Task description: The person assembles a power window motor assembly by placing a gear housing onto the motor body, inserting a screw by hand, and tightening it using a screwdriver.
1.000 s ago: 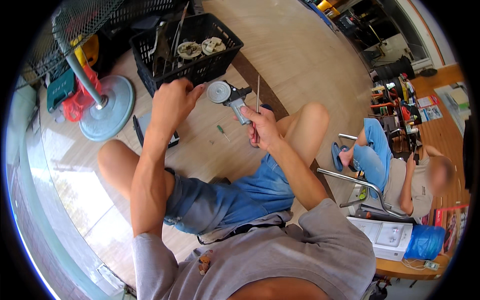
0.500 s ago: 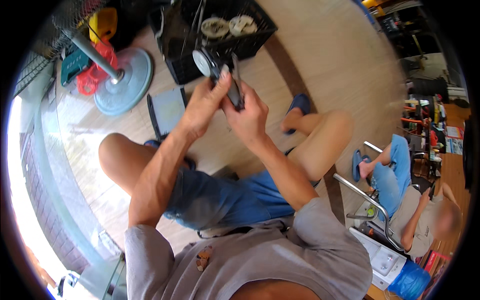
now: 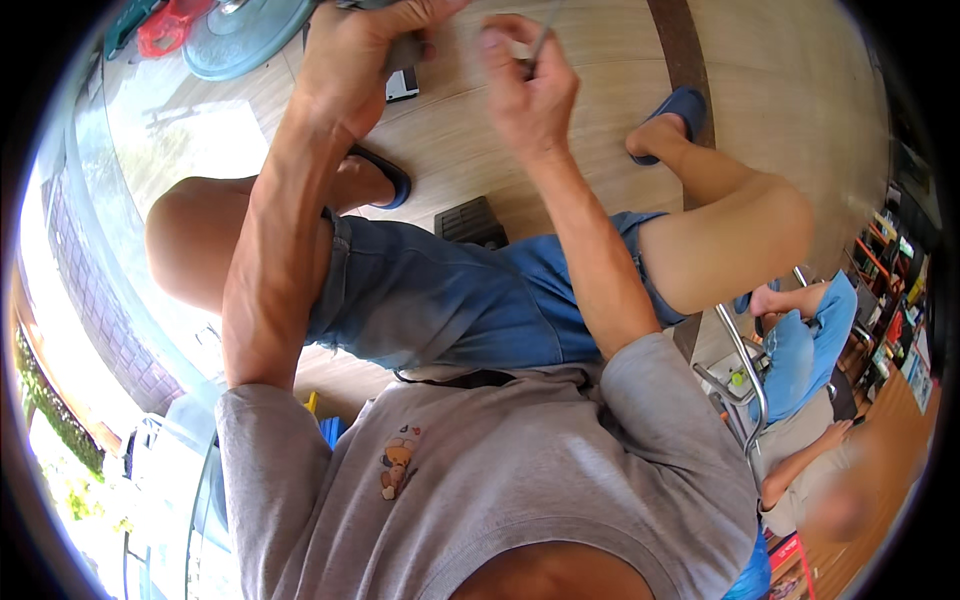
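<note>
At the top edge, my left hand [image 3: 345,75] is closed around a dark grey device [image 3: 404,50]. Most of the device is hidden by the fingers or cut off by the frame. My right hand [image 3: 535,95] is apart from it, to the right, with its fingers curled round a thin metal-shafted tool [image 3: 547,30] that looks like a screwdriver. The shaft points up and away, and its tip is out of view. Under my left hand, a corner of a flat grey tray-like piece [image 3: 402,86] shows on the floor.
A dark ribbed object [image 3: 470,222] lies on the floor between my legs. At the upper left are a round grey-blue base [image 3: 240,40] and a red plastic thing [image 3: 170,28]. A person [image 3: 815,440] sits at the right, beside a metal chair frame [image 3: 745,370].
The view has shifted, so the black crate is out of frame. My hands, close together on the device before, are now apart; the right one has drawn away with the thin tool.
</note>
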A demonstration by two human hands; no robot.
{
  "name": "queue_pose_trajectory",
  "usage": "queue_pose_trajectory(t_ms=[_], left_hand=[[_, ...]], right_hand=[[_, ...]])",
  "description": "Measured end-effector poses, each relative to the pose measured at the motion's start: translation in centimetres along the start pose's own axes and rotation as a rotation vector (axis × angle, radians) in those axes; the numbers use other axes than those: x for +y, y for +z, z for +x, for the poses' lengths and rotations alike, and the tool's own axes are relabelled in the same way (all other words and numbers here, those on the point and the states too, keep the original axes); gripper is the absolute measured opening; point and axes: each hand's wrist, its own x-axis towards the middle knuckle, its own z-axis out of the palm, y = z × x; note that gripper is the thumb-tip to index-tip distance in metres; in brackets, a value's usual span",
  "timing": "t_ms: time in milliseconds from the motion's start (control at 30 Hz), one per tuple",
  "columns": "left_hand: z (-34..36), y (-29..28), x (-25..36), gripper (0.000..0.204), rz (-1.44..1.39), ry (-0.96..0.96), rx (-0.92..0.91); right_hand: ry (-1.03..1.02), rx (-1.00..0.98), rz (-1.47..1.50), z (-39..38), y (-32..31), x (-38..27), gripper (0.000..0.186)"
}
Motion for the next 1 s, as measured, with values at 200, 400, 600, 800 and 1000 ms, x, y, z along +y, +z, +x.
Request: queue_pose_trajectory(t_ms=[200,400,600,800,1000], left_hand=[[0.7,-1.8,1.3,0.017,-0.24,-0.276,0.205],[-1.0,-1.2,0.8,0.017,-0.224,-0.348,0.241],[-2.7,0.0,-1.5,0.018,-0.102,-0.391,0.054],[-3.5,1.1,-0.8,0.022,0.232,-0.434,-0.061],[-2.4,1.1,-1.3,0.024,0.118,-0.502,-0.065]], right_hand=[[0.417,-0.156,-0.928,3.7,-9.6,19.3,0.042],[0.621,-0.009,-1.07,-6.0,-15.5,33.9,0.034],[0.728,0.095,-0.998,-7.3,-15.3,35.0,0.024],[0.54,0.217,-1.289,-6.0,-8.4,28.5,0.044],[0.42,-0.137,-0.965,-4.4,-4.4,27.5,0.038]])
